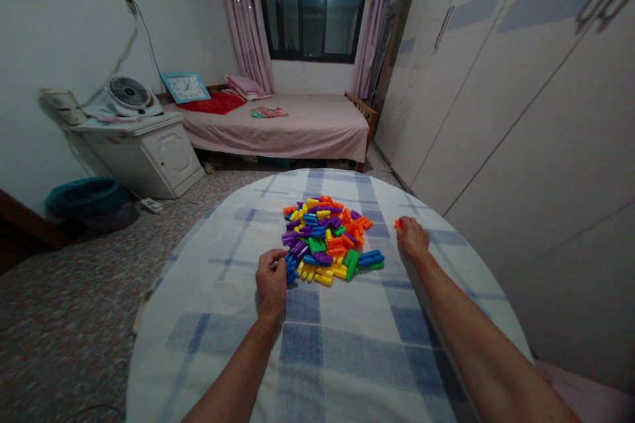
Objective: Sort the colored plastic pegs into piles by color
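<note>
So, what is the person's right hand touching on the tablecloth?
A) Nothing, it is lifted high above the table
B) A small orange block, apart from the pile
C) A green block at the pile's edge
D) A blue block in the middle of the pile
B. The fingers of the right hand touch a small orange block, which lies apart from the pile of colored blocks.

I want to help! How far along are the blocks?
Early on. Nothing looks finished: the heap of colorful plastic blocks is big. In hand: the right hand has one orange block apart from it; the left hand touches blue blocks. Remaining: nearly the whole heap.
</note>
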A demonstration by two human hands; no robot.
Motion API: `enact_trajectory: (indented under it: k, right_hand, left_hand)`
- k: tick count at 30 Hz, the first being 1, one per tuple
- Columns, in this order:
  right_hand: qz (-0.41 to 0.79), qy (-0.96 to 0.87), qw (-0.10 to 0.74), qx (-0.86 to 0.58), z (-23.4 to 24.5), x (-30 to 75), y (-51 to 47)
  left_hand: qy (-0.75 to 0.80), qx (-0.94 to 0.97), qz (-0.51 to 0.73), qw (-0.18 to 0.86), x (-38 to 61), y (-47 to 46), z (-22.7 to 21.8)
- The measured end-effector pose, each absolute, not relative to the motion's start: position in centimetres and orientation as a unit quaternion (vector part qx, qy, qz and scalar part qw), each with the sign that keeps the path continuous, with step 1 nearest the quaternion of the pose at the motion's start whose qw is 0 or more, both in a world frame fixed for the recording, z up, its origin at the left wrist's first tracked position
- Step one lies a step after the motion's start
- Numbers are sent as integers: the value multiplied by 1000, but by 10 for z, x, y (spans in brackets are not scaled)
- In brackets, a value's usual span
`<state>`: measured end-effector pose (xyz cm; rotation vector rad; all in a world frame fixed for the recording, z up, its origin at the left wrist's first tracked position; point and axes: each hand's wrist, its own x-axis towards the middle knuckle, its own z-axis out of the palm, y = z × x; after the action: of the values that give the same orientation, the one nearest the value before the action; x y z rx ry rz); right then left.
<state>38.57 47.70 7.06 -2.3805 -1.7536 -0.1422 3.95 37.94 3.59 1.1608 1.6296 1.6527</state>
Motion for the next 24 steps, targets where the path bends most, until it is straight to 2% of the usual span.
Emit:
enact_trajectory:
  k: [6, 11, 17, 24]
  right_hand:
    - [-43, -585, 86, -805, 73, 390, 474]
    - [-82, -612, 144, -773, 77, 371, 443]
    - [-152, -628, 118, -754, 57, 362, 400]
    - [-192, -600, 109, -769, 39, 368, 392]
  left_hand:
    - [608, 413, 616, 284, 41, 378, 38]
    - [605, 413, 616, 290, 41, 378, 38]
    - [605, 414, 616, 288, 39, 380, 35]
    - [605, 426, 618, 265, 40, 381, 34]
